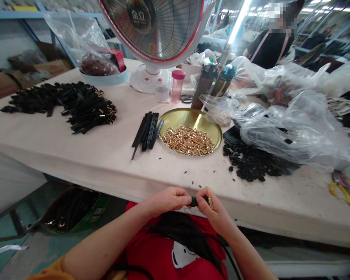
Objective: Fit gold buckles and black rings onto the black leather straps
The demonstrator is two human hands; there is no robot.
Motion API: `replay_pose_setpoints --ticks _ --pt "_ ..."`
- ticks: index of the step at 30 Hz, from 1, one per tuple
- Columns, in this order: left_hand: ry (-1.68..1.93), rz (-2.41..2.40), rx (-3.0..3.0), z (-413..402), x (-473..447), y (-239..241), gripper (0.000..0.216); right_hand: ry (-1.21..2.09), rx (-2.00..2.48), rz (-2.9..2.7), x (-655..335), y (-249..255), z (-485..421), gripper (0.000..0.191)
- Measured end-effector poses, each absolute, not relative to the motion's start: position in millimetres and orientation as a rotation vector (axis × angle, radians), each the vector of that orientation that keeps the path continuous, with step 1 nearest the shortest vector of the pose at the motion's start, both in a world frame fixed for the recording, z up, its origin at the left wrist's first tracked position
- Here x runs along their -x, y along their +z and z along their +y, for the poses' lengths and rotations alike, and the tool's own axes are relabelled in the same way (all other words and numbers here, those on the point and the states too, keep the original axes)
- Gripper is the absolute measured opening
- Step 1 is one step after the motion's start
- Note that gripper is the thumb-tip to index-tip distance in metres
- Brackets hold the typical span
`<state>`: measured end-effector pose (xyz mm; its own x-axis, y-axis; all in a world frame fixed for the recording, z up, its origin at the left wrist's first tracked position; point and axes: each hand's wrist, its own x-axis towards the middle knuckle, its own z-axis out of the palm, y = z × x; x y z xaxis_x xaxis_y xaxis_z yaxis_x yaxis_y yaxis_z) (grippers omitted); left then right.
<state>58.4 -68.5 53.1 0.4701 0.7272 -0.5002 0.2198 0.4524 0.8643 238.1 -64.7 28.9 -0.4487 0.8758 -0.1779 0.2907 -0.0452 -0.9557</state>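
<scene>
At the table's front edge, my left hand (175, 199) pinches one end of a short black strap (194, 201). The fingers of my right hand (212, 212) are closed on the strap's other end, where a gold buckle (210, 202) shows beside the thumb. Part of the strap is hidden by my fingers. Beyond my hands, a gold round tray (198, 114) holds a heap of small gold buckles (188, 140). Left of it lies a bundle of black strips (146, 130). A pile of small black pieces (252, 161) spreads to the right.
A heap of black straps with gold ends (87, 105) lies at left. Behind stand a heater-like fan (151, 31), a pink-lidded cup (177, 86) and bottles (204, 83). Plastic bags (294, 128) and yellow-handled pliers (342, 190) are at right. A person (270, 46) is in the background.
</scene>
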Motion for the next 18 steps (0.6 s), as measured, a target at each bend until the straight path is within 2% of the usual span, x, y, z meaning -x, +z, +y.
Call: replay_pose_setpoints --ticks 4,12,18 --pt "0.342 1.123 -1.213 -65 -56 58 0.032 1.487 1.264 -1.636 -232 27 -66 0.023" --pt "0.29 1.166 -1.37 -66 -53 60 0.025 1.108 1.345 -1.717 -221 21 -67 0.018" --pt "0.266 1.135 -1.373 -66 -55 58 0.021 1.11 1.325 -1.79 -224 13 -71 0.017"
